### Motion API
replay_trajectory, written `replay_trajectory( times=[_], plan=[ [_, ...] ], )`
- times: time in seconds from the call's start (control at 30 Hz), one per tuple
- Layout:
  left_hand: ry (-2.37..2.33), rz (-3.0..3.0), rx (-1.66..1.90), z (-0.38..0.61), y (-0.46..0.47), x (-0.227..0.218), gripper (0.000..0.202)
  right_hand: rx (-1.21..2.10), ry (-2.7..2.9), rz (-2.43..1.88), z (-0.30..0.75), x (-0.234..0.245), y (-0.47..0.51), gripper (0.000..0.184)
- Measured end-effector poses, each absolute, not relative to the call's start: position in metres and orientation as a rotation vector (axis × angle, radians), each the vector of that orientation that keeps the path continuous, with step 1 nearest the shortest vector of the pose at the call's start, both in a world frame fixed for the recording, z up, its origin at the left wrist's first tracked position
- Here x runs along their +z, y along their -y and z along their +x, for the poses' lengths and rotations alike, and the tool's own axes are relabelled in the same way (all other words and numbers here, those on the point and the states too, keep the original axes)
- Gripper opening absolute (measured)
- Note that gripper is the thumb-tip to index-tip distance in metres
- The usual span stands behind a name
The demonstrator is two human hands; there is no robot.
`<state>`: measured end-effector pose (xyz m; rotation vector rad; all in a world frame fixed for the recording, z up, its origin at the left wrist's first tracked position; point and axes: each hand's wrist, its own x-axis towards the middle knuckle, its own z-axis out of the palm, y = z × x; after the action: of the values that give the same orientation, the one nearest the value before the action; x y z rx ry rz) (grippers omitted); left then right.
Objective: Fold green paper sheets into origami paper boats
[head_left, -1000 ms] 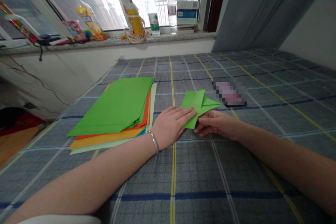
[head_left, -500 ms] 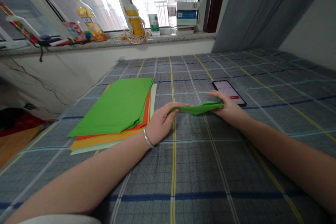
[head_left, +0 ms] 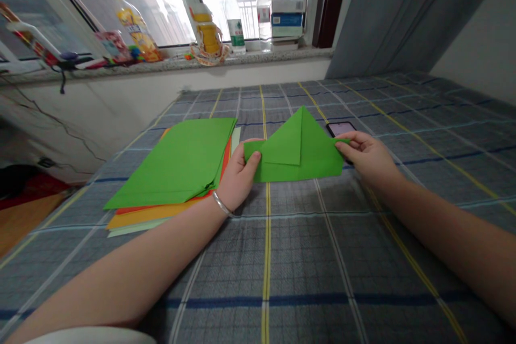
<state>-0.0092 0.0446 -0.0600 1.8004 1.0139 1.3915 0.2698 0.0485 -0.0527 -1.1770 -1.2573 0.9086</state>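
Observation:
Between my hands, above the checked cloth, is a folded sheet of green paper with a pointed peak at its top and a flap with a straight edge on its front. My left hand, a silver bangle at its wrist, pinches the left end with the thumb in front. The right end is pinched by the thumb and fingers of my right hand. Left of my left hand lies a stack of coloured paper, green on top, with red, orange and pale green edges showing beneath.
Behind my right hand lies a phone, partly covered. The window sill beyond the cloth bears several bottles, a yellow flask and stacked boxes. A grey curtain hangs at the right.
The folded green paper has tilted up from nearly edge-on, so its broad face and peak now show. My right hand has shifted slightly right and covers more of the phone.

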Motion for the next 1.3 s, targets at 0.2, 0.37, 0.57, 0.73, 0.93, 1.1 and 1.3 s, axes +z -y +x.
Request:
replay_trajectory(
  times=[0.2,0.37,0.57,0.73,0.93,1.1,1.3],
  plan=[
    [-1.25,2.018,1.22,-0.011,-0.041,-0.057,0.046,1.004,1.31,-1.251,0.272,-0.057,-0.05,0.022],
    [-1.355,1.975,0.946,-0.012,-0.042,-0.054,0.045,0.786,1.565,-1.39,0.274,-0.064,-0.05,0.023],
    [-1.487,2.116,0.763,-0.01,-0.04,-0.053,0.06,0.455,1.953,-1.518,0.276,-0.064,-0.048,0.018],
    [-1.463,2.241,0.686,-0.011,-0.041,-0.054,0.057,0.36,2.098,-1.349,0.277,-0.072,-0.052,0.02],
    [-1.508,2.343,0.55,-0.01,-0.044,-0.057,0.04,0.263,2.218,-1.301,0.275,-0.071,-0.05,0.019],
    [-1.47,2.501,0.581,-0.011,-0.046,-0.061,0.035,0.189,2.302,-1.352,0.273,-0.068,-0.044,0.022],
    [-1.384,2.855,0.573,-0.007,-0.037,-0.062,0.035,-0.083,2.463,-1.117,0.259,-0.069,-0.037,0.034]
  ],
)
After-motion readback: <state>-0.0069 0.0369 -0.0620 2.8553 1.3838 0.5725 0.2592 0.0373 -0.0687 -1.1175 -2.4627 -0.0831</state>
